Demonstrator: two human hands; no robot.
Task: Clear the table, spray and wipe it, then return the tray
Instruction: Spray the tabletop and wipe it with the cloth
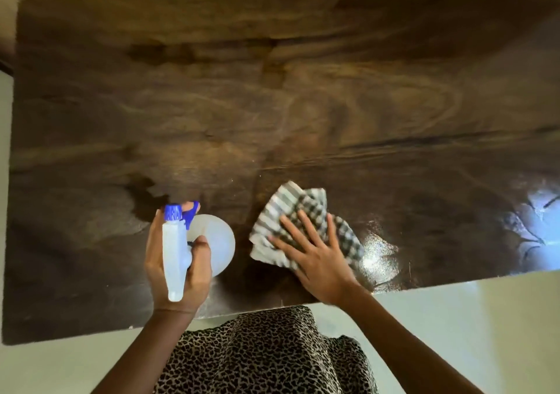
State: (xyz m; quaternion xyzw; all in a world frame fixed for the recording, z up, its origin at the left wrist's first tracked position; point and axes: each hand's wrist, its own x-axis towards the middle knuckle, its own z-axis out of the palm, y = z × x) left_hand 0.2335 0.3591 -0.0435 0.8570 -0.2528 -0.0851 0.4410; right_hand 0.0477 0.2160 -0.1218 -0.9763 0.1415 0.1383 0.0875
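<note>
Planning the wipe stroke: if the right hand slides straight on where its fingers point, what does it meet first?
Only the checked cloth under the right hand; beyond it, bare table to the far edge, it seems. Spray bottle lies aside.

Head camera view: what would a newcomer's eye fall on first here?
The two hands near the front edge of the dark wooden table: the left hand grips a white spray bottle with a blue nozzle, and the right hand presses flat on a checked cloth. Right of the cloth, a glossy patch shines.
</note>
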